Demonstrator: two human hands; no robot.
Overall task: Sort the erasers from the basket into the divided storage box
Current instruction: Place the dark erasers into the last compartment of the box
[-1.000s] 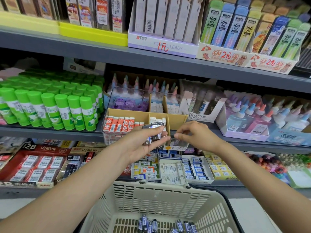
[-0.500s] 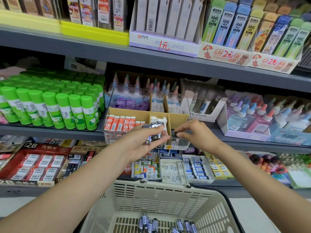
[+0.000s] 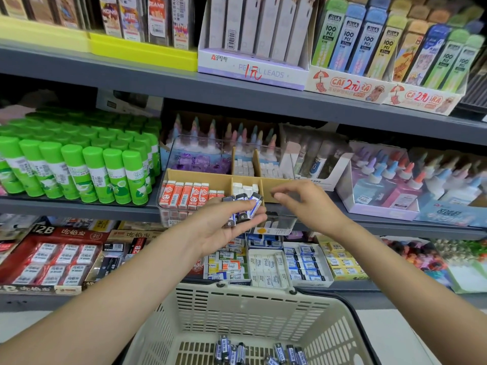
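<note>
While the left hand (image 3: 226, 225) cups a clutch of dark erasers (image 3: 241, 209) before the divided storage box (image 3: 274, 225), the right hand (image 3: 303, 204) hovers just beside — fingers loosely curled, holding nothing; more erasers lie in the basket (image 3: 200, 306).

At the frame's upper middle I read "PENCIL LEADS" on a white display box (image 3: 253, 68); "100 PCS" marks lead tubes (image 3: 347, 35) upper right; "2B" stands on a red eraser carton (image 3: 52, 233) lower left.
</note>
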